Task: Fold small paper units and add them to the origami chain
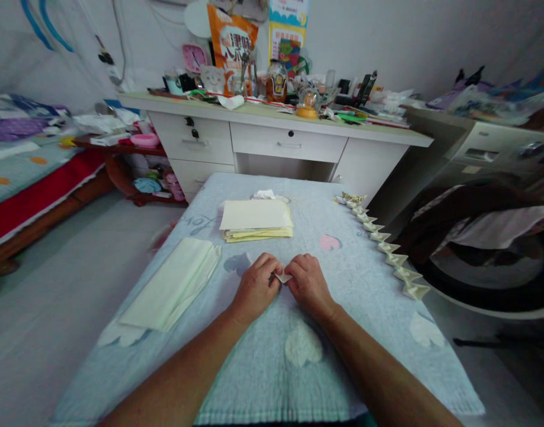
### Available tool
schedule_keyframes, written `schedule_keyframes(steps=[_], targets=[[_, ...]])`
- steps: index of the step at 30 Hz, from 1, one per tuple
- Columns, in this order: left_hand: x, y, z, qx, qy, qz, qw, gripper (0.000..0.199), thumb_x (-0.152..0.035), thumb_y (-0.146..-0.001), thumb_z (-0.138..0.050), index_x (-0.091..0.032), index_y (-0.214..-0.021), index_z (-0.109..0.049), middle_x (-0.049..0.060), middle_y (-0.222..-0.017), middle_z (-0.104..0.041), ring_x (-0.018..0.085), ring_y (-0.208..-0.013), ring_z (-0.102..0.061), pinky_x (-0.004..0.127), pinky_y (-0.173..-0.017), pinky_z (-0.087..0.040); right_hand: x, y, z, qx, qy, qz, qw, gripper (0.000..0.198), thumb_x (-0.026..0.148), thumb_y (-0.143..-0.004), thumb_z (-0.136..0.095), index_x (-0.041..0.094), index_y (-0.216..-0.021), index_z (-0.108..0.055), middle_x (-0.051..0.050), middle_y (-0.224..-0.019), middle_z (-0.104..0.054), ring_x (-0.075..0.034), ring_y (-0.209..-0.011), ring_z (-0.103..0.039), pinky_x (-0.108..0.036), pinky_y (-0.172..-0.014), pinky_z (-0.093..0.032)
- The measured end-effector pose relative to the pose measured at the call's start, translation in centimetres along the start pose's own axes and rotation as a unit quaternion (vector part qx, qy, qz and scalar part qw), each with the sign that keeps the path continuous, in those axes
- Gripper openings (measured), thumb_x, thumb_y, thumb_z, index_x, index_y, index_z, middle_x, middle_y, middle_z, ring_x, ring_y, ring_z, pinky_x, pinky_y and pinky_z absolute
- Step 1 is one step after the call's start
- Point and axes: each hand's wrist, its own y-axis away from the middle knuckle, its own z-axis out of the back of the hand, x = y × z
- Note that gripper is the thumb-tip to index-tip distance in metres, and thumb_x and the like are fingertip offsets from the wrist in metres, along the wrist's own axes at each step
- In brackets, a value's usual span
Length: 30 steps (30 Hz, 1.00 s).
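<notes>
Both my hands meet over the middle of the cloth-covered table (361, 356). My left hand (258, 284) pinches one side of a small folded piece of paper (282, 276). The fingers of my right hand (310, 284) are closed on its other side. Most of this pale paper is hidden by my fingers. Beyond my hands lies a stack of cream and yellow paper sheets (256, 214). To the left is a longer bundle of pale green folded paper (172, 284). Along the right edge runs a row of several folded paper pieces (390, 247), with pointed tips.
A white desk (281, 131) crowded with jars, a snack bag (232, 50) and a pink clock (194, 58) stands behind the table. At right is a washing machine (489, 178) with cloth in its open door. A bed (36, 178) is on the left. Crumpled white tissue (264, 194) lies behind the stack.
</notes>
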Motion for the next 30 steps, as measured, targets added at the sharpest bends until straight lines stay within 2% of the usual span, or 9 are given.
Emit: schedule_keyframes(steps=[4,8,16,22,30], targets=[[0.5,0.2,-0.2,0.035,-0.042,0.001,0.999,0.02,-0.002,-0.071,-0.047,-0.02,-0.078,-0.053,0.001,-0.085,-0.053,0.017,-0.083,-0.052,0.028,-0.073,-0.041,0.2,0.1,0.1,0.04,0.011,-0.005,0.999,0.014,0.007,-0.075,-0.056,0.018,-0.082,-0.059,-0.004,-0.085,-0.056,-0.02,-0.084,-0.043,-0.032,-0.075,-0.029],[0.4,0.3,0.2,0.066,-0.093,-0.027,0.993,0.019,-0.003,-0.072,-0.053,-0.02,-0.078,-0.057,0.002,-0.084,-0.058,0.02,-0.088,-0.051,0.032,-0.08,-0.04,0.2,0.5,0.6,0.073,-0.021,-0.009,0.997,0.014,0.007,-0.075,-0.058,0.018,-0.083,-0.059,-0.003,-0.085,-0.057,-0.019,-0.086,-0.045,-0.031,-0.078,-0.03],[0.6,0.2,1.2,0.114,-0.127,-0.042,0.984,0.01,-0.012,-0.078,-0.059,-0.02,-0.079,-0.065,0.004,-0.081,-0.063,0.021,-0.086,-0.051,0.033,-0.077,-0.04,-0.5,0.8,1.2,0.086,-0.038,-0.009,0.996,0.009,0.012,-0.079,-0.064,0.02,-0.083,-0.065,-0.003,-0.088,-0.059,-0.019,-0.089,-0.047,-0.032,-0.079,-0.03],[1.2,0.1,1.2,0.129,-0.125,-0.032,0.983,0.01,-0.019,-0.081,-0.06,-0.022,-0.08,-0.07,0.004,-0.078,-0.064,0.021,-0.082,-0.053,0.033,-0.076,-0.039,-0.8,0.6,1.0,0.095,-0.072,-0.029,0.992,0.004,0.017,-0.081,-0.066,0.02,-0.079,-0.068,-0.003,-0.082,-0.061,-0.017,-0.083,-0.05,-0.031,-0.077,-0.032],[1.4,-0.3,1.2,0.125,-0.081,-0.021,0.989,0.01,-0.019,-0.081,-0.06,-0.02,-0.076,-0.068,0.003,-0.076,-0.065,0.02,-0.078,-0.053,0.032,-0.074,-0.037,-1.2,0.6,1.2,0.087,-0.111,-0.058,0.988,0.002,0.018,-0.081,-0.066,0.02,-0.082,-0.068,-0.003,-0.084,-0.061,-0.017,-0.084,-0.05,-0.03,-0.078,-0.033]])
